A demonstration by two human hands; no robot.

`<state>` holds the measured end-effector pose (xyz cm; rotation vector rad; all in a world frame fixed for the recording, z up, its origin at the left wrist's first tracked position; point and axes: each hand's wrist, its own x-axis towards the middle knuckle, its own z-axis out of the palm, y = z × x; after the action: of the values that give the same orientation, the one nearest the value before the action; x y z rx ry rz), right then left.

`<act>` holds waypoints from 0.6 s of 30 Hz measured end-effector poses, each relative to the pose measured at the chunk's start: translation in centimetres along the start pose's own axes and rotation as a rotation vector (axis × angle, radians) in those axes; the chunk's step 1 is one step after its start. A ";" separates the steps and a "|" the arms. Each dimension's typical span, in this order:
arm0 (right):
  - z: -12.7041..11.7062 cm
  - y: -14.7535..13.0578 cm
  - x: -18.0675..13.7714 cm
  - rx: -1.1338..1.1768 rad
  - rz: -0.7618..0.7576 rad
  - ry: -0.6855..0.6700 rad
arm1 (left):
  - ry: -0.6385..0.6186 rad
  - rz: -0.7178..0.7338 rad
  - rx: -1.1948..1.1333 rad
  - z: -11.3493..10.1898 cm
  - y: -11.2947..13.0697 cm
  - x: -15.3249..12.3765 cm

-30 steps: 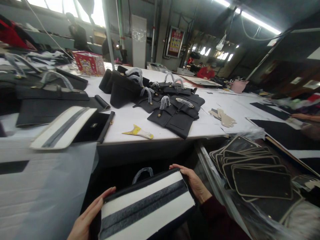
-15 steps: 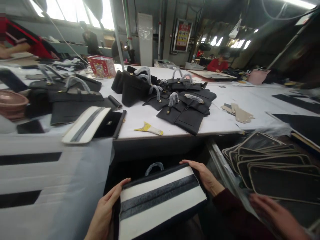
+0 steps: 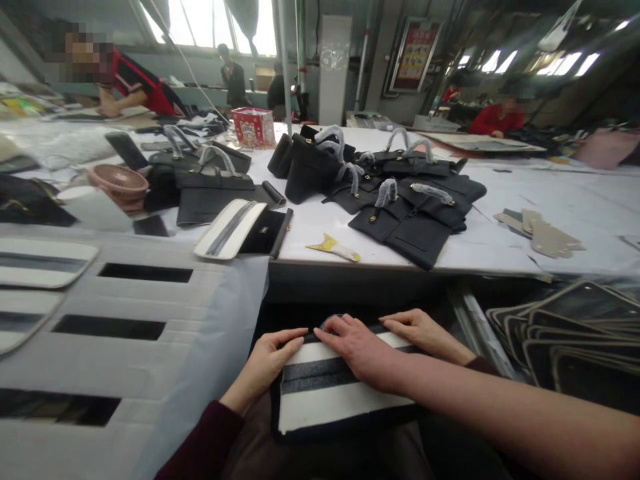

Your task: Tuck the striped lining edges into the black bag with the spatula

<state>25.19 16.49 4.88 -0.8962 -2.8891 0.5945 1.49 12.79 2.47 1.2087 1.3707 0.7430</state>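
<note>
A black bag with a white base and a grey stripe (image 3: 325, 393) lies on my lap below the table edge. My left hand (image 3: 267, 360), in a maroon sleeve, grips its near-left corner, fingers on the far edge. My right hand (image 3: 425, 333) holds the far right edge. Between them another person's hand (image 3: 357, 350) reaches in from the right on a bare arm. It lies flat on the white base, and its fingers cover the bag's wrapped handle.
On the white table (image 3: 310, 227) lie several black handbags (image 3: 405, 213), a yellow scraper (image 3: 333, 247), a similar white-based bag (image 3: 230, 230) and a red box (image 3: 253, 127). Grey slotted foam (image 3: 125, 307) is at left, stacked black panels (image 3: 575, 327) at right. People work beyond.
The view has swung left and lower. A second person's arm has come in from the right and laid a hand on the bag. My hands have slid to the bag's far edge.
</note>
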 end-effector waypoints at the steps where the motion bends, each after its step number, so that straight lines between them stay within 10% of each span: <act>1: 0.1 -0.2 0.0 -0.061 -0.044 -0.026 | -0.012 -0.023 -0.032 -0.1 0.0 0.1; 18: -0.6 -4.2 2.7 -0.015 0.046 -0.126 | -0.178 -0.142 -0.368 -2.7 -1.2 0.0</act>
<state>20.83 15.00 6.92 -0.9631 -2.9955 0.6566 -1.39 12.98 1.87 0.8562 1.1023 0.7308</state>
